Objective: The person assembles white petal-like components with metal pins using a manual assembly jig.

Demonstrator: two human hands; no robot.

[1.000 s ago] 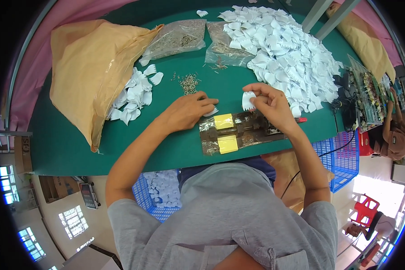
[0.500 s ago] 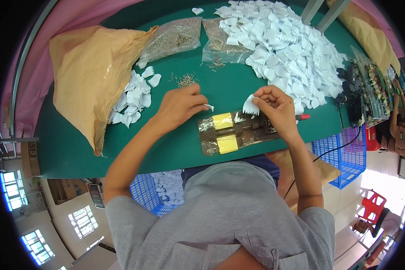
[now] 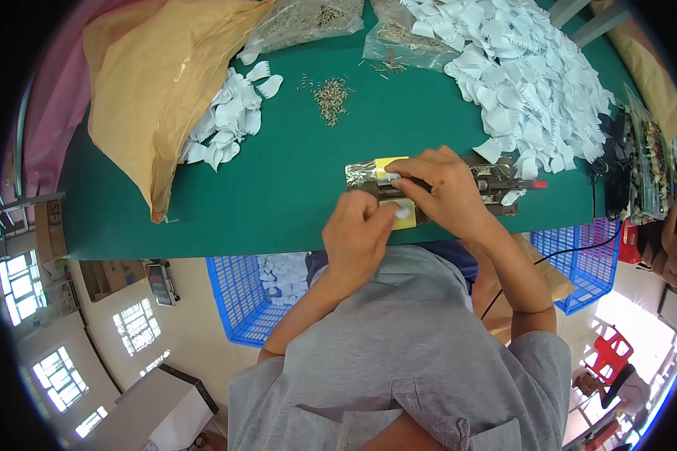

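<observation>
Jig (image 3: 489, 183), dark brown and long, lies in the head view just in from the front edge of the green desk (image 3: 203, 218), right of that edge's middle, with a red tip (image 3: 539, 184) at its right end and two yellow patches (image 3: 406, 222) toward its left end. The right hand (image 3: 445, 184) reaches over it, thumb and forefinger drawn near each other at the upper patch with a sliver of white between them; I cannot tell whether it is gripped. The left hand (image 3: 359, 233) is curled at the front edge, fingertips at the lower patch beside a small blurred white piece (image 3: 403, 213); whether they pinch it, I cannot tell. A large heap of white toothed pieces (image 3: 523, 98) fills the far right corner. A brown paper bag (image 3: 147, 83) lies along the left edge, with more white pieces (image 3: 229, 113) spread just beside it. Small metallic bits (image 3: 331, 101) lie between the two groups.
</observation>
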